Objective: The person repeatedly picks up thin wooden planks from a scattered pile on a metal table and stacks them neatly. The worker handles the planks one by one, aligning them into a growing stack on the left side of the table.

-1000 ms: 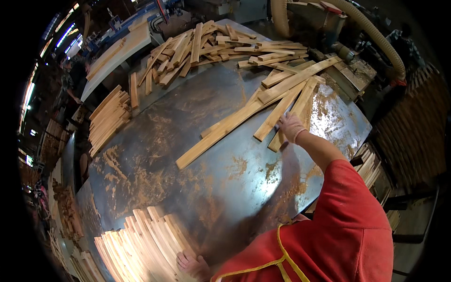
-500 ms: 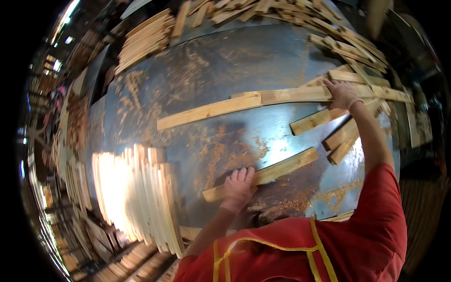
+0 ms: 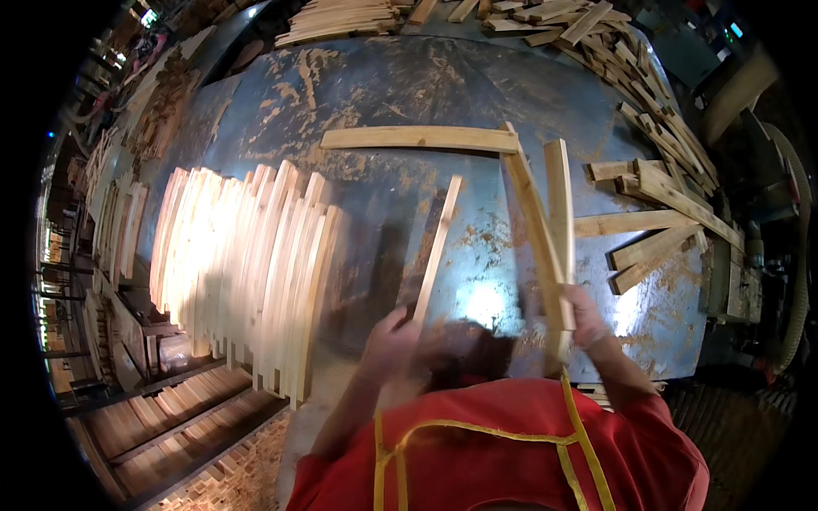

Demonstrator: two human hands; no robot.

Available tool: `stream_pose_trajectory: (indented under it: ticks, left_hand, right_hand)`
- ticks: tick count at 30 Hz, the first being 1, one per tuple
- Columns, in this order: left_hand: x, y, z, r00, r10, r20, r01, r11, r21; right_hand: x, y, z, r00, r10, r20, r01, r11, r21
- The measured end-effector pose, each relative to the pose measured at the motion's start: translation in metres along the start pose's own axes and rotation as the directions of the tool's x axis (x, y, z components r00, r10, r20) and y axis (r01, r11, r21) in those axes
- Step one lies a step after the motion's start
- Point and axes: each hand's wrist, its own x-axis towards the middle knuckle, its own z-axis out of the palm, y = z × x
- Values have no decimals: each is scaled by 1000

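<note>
A narrow board (image 3: 439, 247) is held near its lower end by the left hand (image 3: 390, 341), its far end pointed away across the worktop (image 3: 477, 94). The fingers of the right hand (image 3: 586, 313) are closed around the near end of a slanting board (image 3: 532, 213); whether the straight board (image 3: 559, 192) just beside it is also clasped cannot be told, since the hands are blurred. The way beyond is crossed by a crosswise board (image 3: 417, 137), whose right end meets the far end of the slanting board. To the left, a row of pale boards (image 3: 256, 272) is laid side by side, brightly lit in part. Sawdust (image 3: 298, 81) is scattered over the dark, shiny surface. At the right, several loose boards (image 3: 652, 243) are spread near a jumbled heap of boards (image 3: 656, 111), and a stack of boards (image 3: 341, 21) is seen at the far edge. A ribbed hose (image 3: 797, 255) is hung beyond the right side, and a small bluish light (image 3: 735, 30) is shown above it. The near edge is partly hidden by red clothing (image 3: 486, 409) trimmed in yellow.
</note>
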Motion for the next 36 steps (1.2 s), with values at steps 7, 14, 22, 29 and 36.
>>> stream_pose_trajectory:
  ticks: [7,14,22,29,36]
  left_hand:
    - [28,32,12,987,-4,163,-13,995,99]
    - [-76,-6,-68,974,-20,226,19,1000,8]
    - [-51,-26,-97,926,230,-299,56,698,713]
    - [-5,-12,-90,891,327,-317,299,104,949]
    - [-44,-40,-120,641,666,-382,314,227,922]
  right_hand:
    - [53,211,141,995,104,6,-101,974,-203]
    - [17,206,177,956,275,103,-215,895,-392]
    - [142,199,238,714,354,604,558,234,-796]
    - [245,1,282,808,233,541,518,158,-841]
    - [286,-67,214,878,-259,402,237,-495,-836]
